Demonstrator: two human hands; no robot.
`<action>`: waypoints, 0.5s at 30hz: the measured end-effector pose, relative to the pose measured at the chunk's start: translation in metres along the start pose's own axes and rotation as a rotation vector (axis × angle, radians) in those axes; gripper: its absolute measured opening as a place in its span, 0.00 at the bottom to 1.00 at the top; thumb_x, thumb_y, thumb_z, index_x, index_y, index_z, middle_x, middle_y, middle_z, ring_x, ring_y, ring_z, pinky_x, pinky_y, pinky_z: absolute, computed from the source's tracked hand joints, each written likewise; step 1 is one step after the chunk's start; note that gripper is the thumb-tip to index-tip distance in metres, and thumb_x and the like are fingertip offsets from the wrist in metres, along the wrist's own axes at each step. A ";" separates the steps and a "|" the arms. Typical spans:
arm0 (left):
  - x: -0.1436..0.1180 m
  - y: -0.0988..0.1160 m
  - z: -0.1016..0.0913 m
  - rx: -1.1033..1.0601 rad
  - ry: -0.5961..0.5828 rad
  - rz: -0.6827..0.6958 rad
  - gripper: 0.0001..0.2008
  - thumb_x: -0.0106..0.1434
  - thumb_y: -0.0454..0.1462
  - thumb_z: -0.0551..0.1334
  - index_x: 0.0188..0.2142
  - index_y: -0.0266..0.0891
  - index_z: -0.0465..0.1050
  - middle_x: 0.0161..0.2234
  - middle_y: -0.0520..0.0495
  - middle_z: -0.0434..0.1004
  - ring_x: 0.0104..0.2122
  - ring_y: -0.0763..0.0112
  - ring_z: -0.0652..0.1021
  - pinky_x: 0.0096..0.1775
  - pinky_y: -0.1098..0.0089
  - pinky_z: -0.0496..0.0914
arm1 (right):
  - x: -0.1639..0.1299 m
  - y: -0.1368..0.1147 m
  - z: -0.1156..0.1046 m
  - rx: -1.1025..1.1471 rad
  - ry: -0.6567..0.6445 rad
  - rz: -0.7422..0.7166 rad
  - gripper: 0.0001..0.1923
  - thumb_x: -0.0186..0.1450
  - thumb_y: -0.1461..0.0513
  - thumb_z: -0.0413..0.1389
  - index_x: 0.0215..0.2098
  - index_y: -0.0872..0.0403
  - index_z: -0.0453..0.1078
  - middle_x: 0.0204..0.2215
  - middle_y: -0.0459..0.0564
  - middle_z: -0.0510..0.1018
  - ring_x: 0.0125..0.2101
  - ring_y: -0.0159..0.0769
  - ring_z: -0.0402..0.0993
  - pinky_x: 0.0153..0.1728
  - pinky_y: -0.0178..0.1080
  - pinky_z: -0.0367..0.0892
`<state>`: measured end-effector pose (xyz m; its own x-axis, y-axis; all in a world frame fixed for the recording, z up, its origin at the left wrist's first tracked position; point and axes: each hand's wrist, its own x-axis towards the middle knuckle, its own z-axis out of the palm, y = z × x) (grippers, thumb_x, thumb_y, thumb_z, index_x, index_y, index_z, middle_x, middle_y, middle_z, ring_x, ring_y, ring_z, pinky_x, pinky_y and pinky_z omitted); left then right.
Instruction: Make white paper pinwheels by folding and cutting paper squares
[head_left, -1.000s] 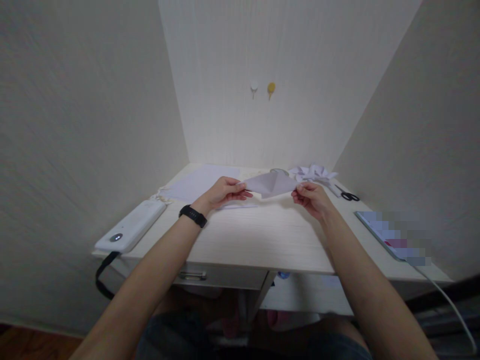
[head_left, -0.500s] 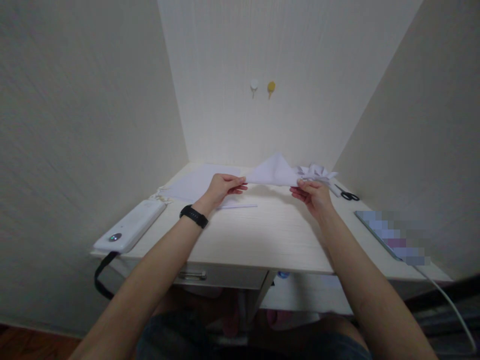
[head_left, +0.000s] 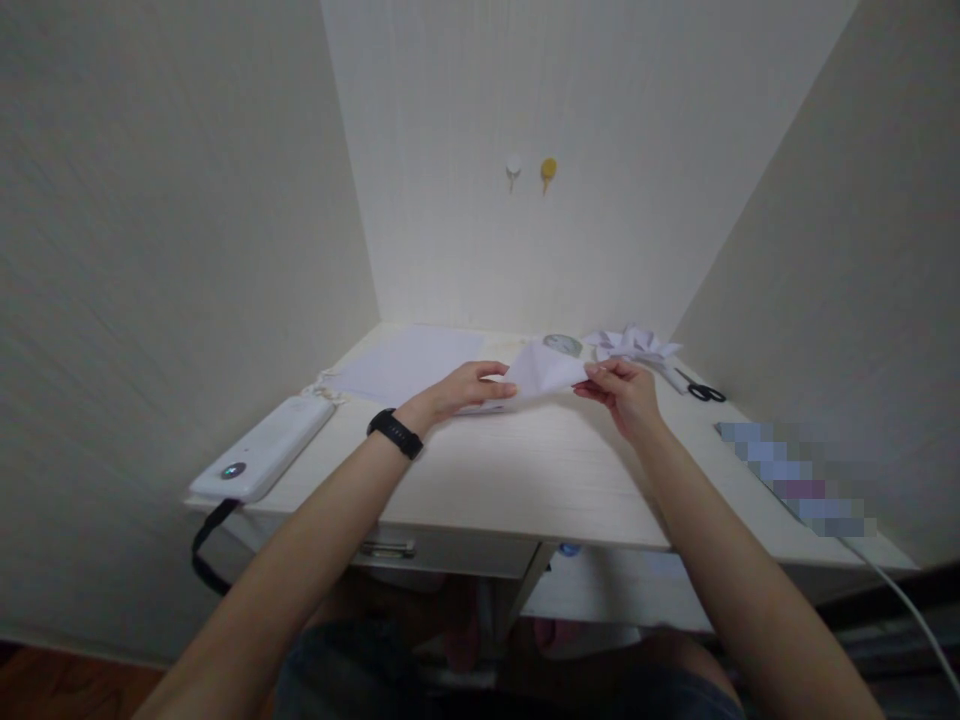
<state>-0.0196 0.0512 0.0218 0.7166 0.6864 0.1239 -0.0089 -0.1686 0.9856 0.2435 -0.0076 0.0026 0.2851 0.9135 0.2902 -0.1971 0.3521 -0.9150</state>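
Head view — folded paper point(head_left: 541, 370) between both hands, left point(head_left: 457, 390) — right point(head_left: 622, 392).

Matt white paper sheet point(head_left: 544, 370) (creased) above a pale, wood-grained desk point(head_left: 525, 470).

Pale wood-grain desk point(head_left: 525, 480) set in a cream-walled alcove. White oblong power bank point(head_left: 264, 450) at 9 o'clock, a black strap hanging off its near end. Flat white paper sheet point(head_left: 409, 360) at 11 o'clock. Heap of folded white paper pieces point(head_left: 634, 343) at 1 o'clock; black-handled scissors point(head_left: 701, 390) just beside it. White hook point(head_left: 514, 168) and yellow hook point(head_left: 549, 170) on the rear wall.
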 end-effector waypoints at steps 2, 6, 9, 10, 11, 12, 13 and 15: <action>0.002 -0.001 0.002 0.003 0.032 0.044 0.26 0.49 0.47 0.73 0.43 0.34 0.77 0.41 0.40 0.79 0.37 0.65 0.78 0.39 0.67 0.70 | -0.004 0.000 0.005 -0.040 -0.060 0.007 0.19 0.42 0.55 0.74 0.24 0.56 0.75 0.22 0.49 0.81 0.21 0.34 0.79 0.27 0.34 0.79; 0.003 -0.001 0.004 -0.095 0.013 0.076 0.24 0.52 0.48 0.71 0.44 0.34 0.77 0.42 0.38 0.80 0.36 0.65 0.78 0.37 0.68 0.70 | -0.009 0.000 0.012 -0.064 -0.130 0.014 0.17 0.43 0.55 0.74 0.24 0.55 0.75 0.21 0.48 0.80 0.22 0.34 0.79 0.28 0.35 0.79; 0.002 0.000 0.005 -0.155 -0.006 0.052 0.24 0.50 0.45 0.73 0.44 0.34 0.77 0.43 0.36 0.80 0.36 0.63 0.79 0.38 0.66 0.71 | -0.012 0.001 0.014 -0.062 -0.149 0.011 0.17 0.45 0.55 0.73 0.25 0.55 0.75 0.21 0.48 0.80 0.22 0.34 0.79 0.29 0.35 0.78; 0.002 0.001 0.006 -0.173 0.004 0.046 0.25 0.50 0.45 0.73 0.44 0.34 0.77 0.43 0.36 0.80 0.37 0.63 0.79 0.39 0.66 0.71 | -0.013 0.001 0.014 -0.062 -0.157 0.009 0.17 0.46 0.55 0.73 0.25 0.55 0.75 0.22 0.48 0.81 0.22 0.34 0.79 0.29 0.35 0.78; 0.001 0.001 0.007 -0.193 0.019 0.043 0.25 0.49 0.44 0.74 0.45 0.34 0.77 0.44 0.36 0.80 0.37 0.63 0.79 0.40 0.65 0.71 | -0.013 0.001 0.013 -0.060 -0.164 0.008 0.16 0.46 0.55 0.73 0.25 0.55 0.76 0.22 0.49 0.81 0.22 0.34 0.79 0.29 0.35 0.78; 0.001 0.001 0.007 -0.213 0.034 0.040 0.25 0.49 0.43 0.74 0.45 0.35 0.77 0.44 0.36 0.80 0.37 0.62 0.80 0.40 0.65 0.72 | -0.013 0.001 0.013 -0.058 -0.168 0.008 0.17 0.46 0.55 0.73 0.25 0.55 0.75 0.23 0.49 0.81 0.23 0.34 0.79 0.30 0.35 0.78; 0.001 0.002 0.008 -0.230 0.048 0.036 0.26 0.48 0.42 0.74 0.46 0.35 0.77 0.44 0.36 0.80 0.37 0.62 0.80 0.40 0.65 0.72 | -0.013 0.001 0.013 -0.054 -0.170 0.012 0.17 0.46 0.54 0.73 0.25 0.55 0.75 0.23 0.49 0.81 0.23 0.34 0.79 0.31 0.36 0.78; 0.001 0.002 0.010 -0.243 0.080 0.018 0.25 0.47 0.42 0.75 0.44 0.34 0.78 0.42 0.36 0.81 0.36 0.62 0.80 0.39 0.65 0.72 | -0.013 0.000 0.014 -0.036 -0.162 0.023 0.17 0.46 0.55 0.73 0.26 0.55 0.74 0.23 0.48 0.81 0.23 0.35 0.79 0.31 0.37 0.78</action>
<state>-0.0125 0.0445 0.0227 0.6573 0.7403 0.1412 -0.1958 -0.0131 0.9806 0.2269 -0.0169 0.0024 0.1253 0.9431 0.3081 -0.1676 0.3262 -0.9303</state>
